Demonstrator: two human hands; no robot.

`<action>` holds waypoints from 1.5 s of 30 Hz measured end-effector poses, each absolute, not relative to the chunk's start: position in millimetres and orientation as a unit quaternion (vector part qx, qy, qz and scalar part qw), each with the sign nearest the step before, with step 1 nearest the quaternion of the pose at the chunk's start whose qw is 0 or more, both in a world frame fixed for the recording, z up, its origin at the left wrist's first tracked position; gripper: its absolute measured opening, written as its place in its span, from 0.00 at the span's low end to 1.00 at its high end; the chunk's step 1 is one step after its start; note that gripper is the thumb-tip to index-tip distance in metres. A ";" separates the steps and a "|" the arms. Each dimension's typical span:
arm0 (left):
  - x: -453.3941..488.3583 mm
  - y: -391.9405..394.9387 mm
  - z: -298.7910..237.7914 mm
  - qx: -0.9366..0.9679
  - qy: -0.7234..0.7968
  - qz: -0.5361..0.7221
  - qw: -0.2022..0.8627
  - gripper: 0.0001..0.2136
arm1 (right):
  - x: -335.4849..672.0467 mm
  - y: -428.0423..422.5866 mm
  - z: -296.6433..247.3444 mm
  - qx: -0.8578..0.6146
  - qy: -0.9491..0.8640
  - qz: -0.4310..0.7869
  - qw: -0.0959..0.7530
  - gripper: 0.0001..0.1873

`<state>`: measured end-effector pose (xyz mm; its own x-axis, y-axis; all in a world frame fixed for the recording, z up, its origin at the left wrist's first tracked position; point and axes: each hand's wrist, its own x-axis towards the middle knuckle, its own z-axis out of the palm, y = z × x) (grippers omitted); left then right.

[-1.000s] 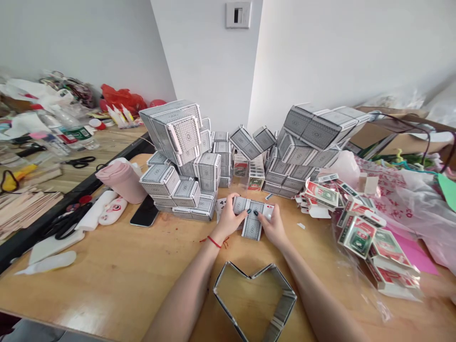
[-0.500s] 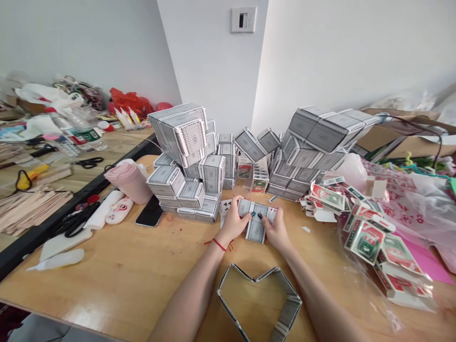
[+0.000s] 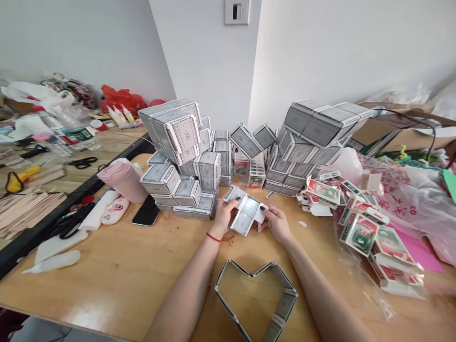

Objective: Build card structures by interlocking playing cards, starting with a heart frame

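Between my hands is a piece made of joined playing cards [image 3: 245, 213], grey patterned backs facing up, tilted above the table. My left hand [image 3: 224, 212] grips its left side, thumb on top. My right hand [image 3: 276, 222] pinches its right edge between thumb and fingers. Nearer to me, between my forearms, a heart-shaped frame of cards [image 3: 223, 304] stands on edge on the wooden table [image 3: 142, 285]. Behind my hands rise stacked card boxes, a left stack [image 3: 178, 175] and a right stack [image 3: 302, 152].
Opened card packs [image 3: 359, 235] lie in a heap at the right beside crumpled plastic. Along the left are a phone [image 3: 146, 213], a pink cup [image 3: 123, 179], black scissors [image 3: 73, 221] and a glue bottle [image 3: 53, 262]. A card display box [image 3: 256, 178] sits behind my hands.
The card piece has been lifted and tilted, its lower end swinging left. My right hand has shifted to its right edge. The whole view has moved slightly.
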<state>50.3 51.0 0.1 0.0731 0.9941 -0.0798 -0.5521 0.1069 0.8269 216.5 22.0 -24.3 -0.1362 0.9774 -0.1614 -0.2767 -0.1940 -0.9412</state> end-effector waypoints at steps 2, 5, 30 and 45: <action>48.4 53.3 1.6 0.299 0.287 0.573 0.707 0.21 | 217.0 19.4 -22.9 -0.429 -0.429 0.668 0.431 0.15; 46.9 56.2 3.1 0.252 0.223 0.575 0.745 0.23 | 217.5 16.0 -20.1 -0.392 -0.445 0.722 0.356 0.16; 54.3 62.9 -1.8 0.260 0.174 0.608 0.730 0.11 | 192.0 8.1 -19.1 -0.521 -0.444 0.618 0.386 0.20; 55.7 53.4 6.8 0.264 0.173 0.599 0.736 0.10 | 192.1 8.6 -16.9 -0.520 -0.433 0.635 0.373 0.15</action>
